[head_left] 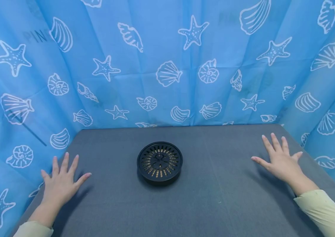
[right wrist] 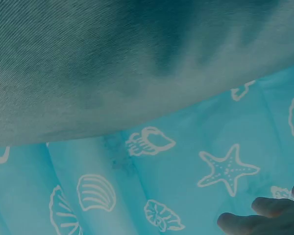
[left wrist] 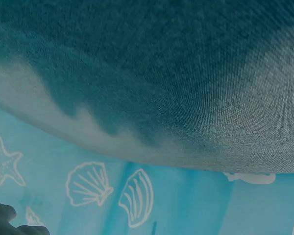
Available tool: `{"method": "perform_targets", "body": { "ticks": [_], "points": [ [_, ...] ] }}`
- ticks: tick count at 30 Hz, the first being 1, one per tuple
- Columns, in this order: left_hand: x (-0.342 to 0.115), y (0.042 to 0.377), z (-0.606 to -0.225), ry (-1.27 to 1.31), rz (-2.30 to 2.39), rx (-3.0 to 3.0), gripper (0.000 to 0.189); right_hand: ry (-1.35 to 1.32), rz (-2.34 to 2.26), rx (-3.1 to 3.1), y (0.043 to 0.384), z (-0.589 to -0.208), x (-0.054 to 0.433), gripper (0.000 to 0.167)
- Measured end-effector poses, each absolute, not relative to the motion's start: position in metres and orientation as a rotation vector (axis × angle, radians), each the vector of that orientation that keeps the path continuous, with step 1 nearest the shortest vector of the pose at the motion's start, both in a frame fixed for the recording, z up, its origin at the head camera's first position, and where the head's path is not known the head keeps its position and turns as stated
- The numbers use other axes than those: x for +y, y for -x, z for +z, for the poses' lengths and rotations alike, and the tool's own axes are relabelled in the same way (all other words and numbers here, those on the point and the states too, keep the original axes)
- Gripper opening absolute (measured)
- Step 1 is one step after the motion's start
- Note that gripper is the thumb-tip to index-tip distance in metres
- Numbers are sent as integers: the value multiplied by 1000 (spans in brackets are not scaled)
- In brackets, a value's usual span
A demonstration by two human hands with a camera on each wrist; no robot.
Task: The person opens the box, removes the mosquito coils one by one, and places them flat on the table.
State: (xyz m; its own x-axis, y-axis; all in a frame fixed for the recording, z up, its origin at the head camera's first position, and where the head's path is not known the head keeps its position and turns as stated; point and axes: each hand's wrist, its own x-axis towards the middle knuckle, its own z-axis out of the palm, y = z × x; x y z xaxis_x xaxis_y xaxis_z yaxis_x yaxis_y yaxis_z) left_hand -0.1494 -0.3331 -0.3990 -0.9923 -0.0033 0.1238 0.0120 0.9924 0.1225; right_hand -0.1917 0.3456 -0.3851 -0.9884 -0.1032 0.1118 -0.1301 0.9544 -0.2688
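Round black thing: so there's a round black container with a slotted, grille-like lid point(head_left: 159, 163) sitting flat on the grey cloth-covered surface point(head_left: 208, 200), a bit left of centre and nearer the back edge than the front of the view.
Lid: slots fan out in a ring around a raised bit in the middle, and something pale tan shows through them.
Left hand: the person's bare left hand point(head_left: 60, 187) is totally relaxed, fingers and thumb spread, gripping nothing, out over the left side. The container is off past its thumb, well apart.
Right hand: same deal, the bare right hand point(head_left: 282, 163) has its fingers splayed and nothing in its grasp, over the right side and even farther from the container.
Shadows: each hand throws a soft dark one onto the grey cloth.
Sleeves: pale yellow-green cuffs point(head_left: 322, 210) on both arms, with a small dark print on the right one.
Backdrop: light blue fabric curtain point(head_left: 143, 46) with white starfish and seashell outlines, hanging behind and down both sides.
Wrist cams: mostly grey cloth and curtain, fingertips poking into a bottom corner.
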Motion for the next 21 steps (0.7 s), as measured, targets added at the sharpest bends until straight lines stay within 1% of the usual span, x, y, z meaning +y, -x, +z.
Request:
{"method": "perform_targets", "body": {
  "ticks": [9,21],
  "points": [
    [-323,144,-396,52,-211,-3005,89,-243,564,-2960,181,-378,329,99],
    [-296,136,-380,123,-307,-3016,89,-290,671,-2898,169,-367,297,106]
  ]
}}
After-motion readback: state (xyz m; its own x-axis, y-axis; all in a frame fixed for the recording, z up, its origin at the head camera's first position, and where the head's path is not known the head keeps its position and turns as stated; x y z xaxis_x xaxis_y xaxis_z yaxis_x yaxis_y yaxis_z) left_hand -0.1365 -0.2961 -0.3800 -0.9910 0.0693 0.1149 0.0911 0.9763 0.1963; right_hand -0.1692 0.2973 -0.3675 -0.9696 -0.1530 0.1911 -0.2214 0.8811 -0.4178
